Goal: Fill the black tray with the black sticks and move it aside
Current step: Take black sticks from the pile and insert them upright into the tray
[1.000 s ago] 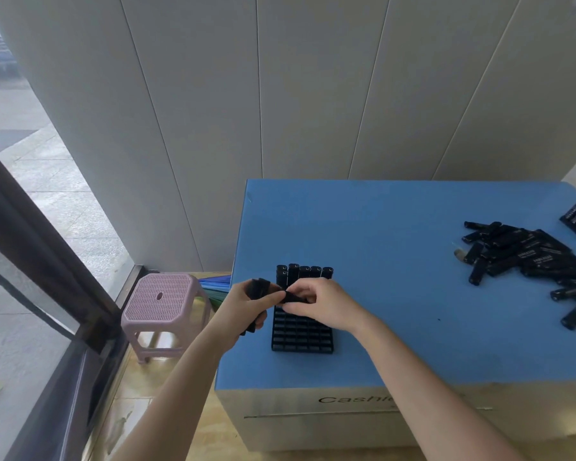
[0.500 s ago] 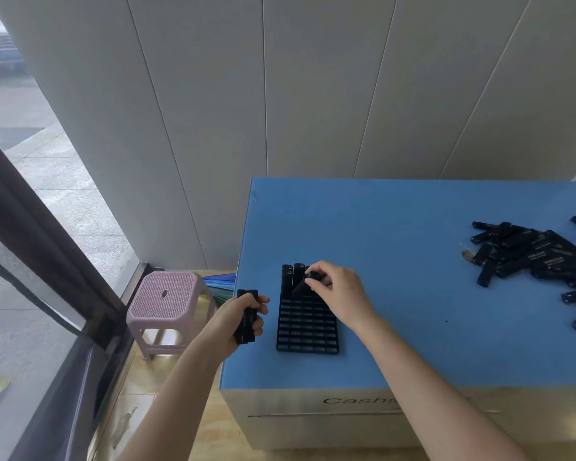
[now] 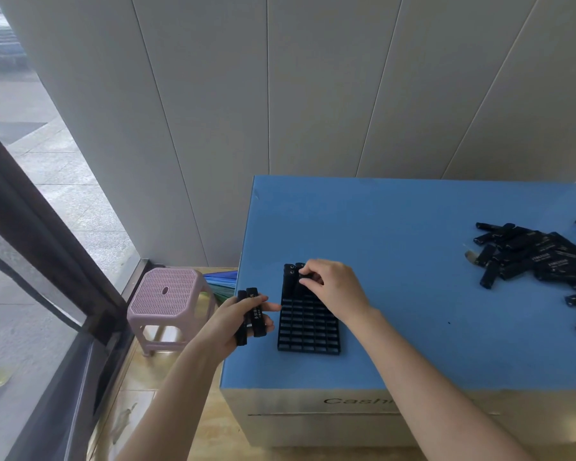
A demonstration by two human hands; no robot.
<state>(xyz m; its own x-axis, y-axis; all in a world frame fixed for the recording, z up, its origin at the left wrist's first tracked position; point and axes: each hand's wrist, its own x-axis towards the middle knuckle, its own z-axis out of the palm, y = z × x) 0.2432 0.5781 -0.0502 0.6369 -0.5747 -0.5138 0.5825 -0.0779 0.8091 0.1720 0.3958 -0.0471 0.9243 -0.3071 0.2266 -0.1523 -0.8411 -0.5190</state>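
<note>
1. Your right hand is curled over the far end of the black tray. Its fingertips pinch one stick at the farthest row, touching the seated sticks just left of your fingers.
2. Your left hand hangs just left of the tray, at the edge of the desk. It is clenched round a few spare sticks, with one finger stretched toward the tray.
3. You look to be early in the filling step. Only the far row holds sticks, and every row under and behind your right wrist is empty.
4. The next move likely calls for seating this stick squarely and releasing it. Then take another from your left hand and line it up with the neighbouring free slot before you press.
5. The loose pile lies well to the right of your right hand, for when the left runs out. Moving the tray aside is not yet due.
</note>
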